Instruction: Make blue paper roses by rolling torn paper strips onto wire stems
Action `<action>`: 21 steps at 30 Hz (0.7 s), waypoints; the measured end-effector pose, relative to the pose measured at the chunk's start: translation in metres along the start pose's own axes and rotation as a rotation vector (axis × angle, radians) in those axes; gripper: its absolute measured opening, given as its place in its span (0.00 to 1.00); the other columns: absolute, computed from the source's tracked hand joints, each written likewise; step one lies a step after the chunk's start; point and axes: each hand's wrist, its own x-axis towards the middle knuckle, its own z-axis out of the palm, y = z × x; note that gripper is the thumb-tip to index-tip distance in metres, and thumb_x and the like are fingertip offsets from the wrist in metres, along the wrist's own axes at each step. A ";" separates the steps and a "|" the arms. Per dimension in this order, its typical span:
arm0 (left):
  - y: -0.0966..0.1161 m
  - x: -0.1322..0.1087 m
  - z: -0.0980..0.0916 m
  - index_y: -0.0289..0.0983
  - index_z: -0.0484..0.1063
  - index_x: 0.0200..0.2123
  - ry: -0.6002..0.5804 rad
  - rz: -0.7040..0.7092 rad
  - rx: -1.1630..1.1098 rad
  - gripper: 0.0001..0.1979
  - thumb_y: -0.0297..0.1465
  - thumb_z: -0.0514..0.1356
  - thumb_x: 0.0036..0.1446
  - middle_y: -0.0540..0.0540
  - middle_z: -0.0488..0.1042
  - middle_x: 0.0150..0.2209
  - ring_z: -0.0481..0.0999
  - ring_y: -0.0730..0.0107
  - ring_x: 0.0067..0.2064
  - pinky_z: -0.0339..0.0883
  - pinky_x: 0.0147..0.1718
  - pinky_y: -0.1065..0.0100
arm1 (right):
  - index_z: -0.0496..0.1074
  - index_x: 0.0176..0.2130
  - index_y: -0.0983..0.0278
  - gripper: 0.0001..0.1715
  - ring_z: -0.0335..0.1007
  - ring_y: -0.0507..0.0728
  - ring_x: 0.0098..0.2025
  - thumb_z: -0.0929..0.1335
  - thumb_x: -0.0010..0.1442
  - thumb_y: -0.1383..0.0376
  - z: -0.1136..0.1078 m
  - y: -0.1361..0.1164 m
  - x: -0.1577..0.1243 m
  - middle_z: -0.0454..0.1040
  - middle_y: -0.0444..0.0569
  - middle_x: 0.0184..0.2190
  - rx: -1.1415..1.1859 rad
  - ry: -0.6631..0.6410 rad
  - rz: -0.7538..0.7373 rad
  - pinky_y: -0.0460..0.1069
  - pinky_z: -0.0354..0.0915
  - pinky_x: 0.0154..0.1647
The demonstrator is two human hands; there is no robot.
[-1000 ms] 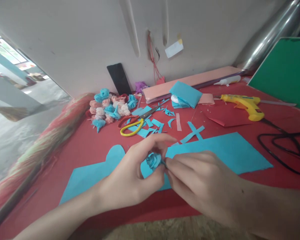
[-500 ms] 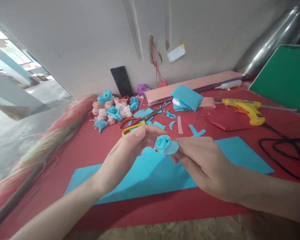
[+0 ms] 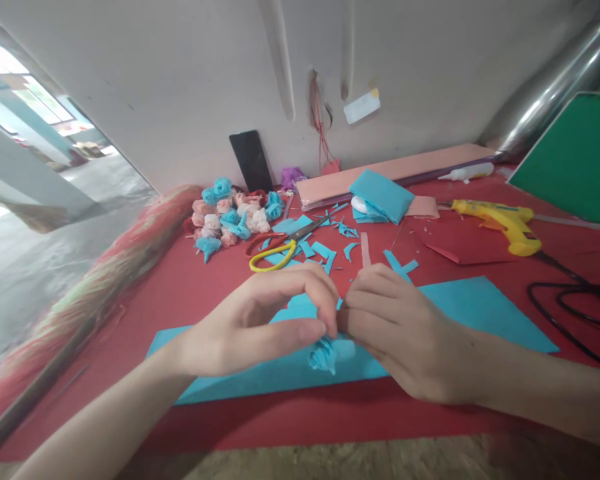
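A small blue crepe-paper rose (image 3: 324, 357) hangs head-down between my hands, slightly blurred. My left hand (image 3: 260, 327) is closed in a pinch, thumb and forefinger meeting at the rose's base. From the other side, my right hand (image 3: 405, 327) has its fingers folded against the rose, near a loose petal; its fingertips are hidden. Under both hands lies a long sheet of blue paper (image 3: 470, 310) with a scalloped cut-out part partly covered by my fingers.
Scissors (image 3: 275, 257) with red and yellow handles lie among blue paper scraps (image 3: 325, 252). At the back left is a pile of paper flowers (image 3: 230, 217); a dark phone (image 3: 251, 160) leans behind it. A yellow glue gun (image 3: 500, 217) with a black cord lies right.
The rose has been tipped from facing up to hanging downward. My left fingers have closed in a pinch at its base, and my right hand has turned knuckles-up. The view shifted slightly.
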 end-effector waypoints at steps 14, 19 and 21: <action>0.001 -0.002 -0.002 0.37 0.68 0.29 -0.057 -0.031 0.077 0.06 0.30 0.58 0.59 0.47 0.66 0.29 0.66 0.67 0.35 0.61 0.37 0.68 | 0.69 0.31 0.67 0.17 0.55 0.55 0.29 0.56 0.61 0.78 0.002 -0.001 -0.001 0.67 0.47 0.23 -0.006 -0.036 -0.023 0.51 0.55 0.33; 0.001 -0.001 -0.002 0.38 0.69 0.28 -0.056 -0.069 0.070 0.07 0.31 0.58 0.58 0.48 0.65 0.28 0.65 0.68 0.34 0.59 0.36 0.68 | 0.70 0.31 0.68 0.19 0.55 0.56 0.28 0.55 0.62 0.78 0.004 0.000 -0.002 0.69 0.48 0.24 -0.033 -0.038 -0.038 0.51 0.54 0.31; 0.001 -0.001 -0.002 0.37 0.69 0.28 -0.058 -0.088 0.041 0.07 0.32 0.59 0.58 0.48 0.65 0.28 0.65 0.68 0.33 0.59 0.35 0.68 | 0.70 0.32 0.68 0.19 0.56 0.56 0.29 0.55 0.62 0.78 0.004 0.001 -0.002 0.69 0.48 0.24 -0.043 -0.038 -0.045 0.51 0.55 0.31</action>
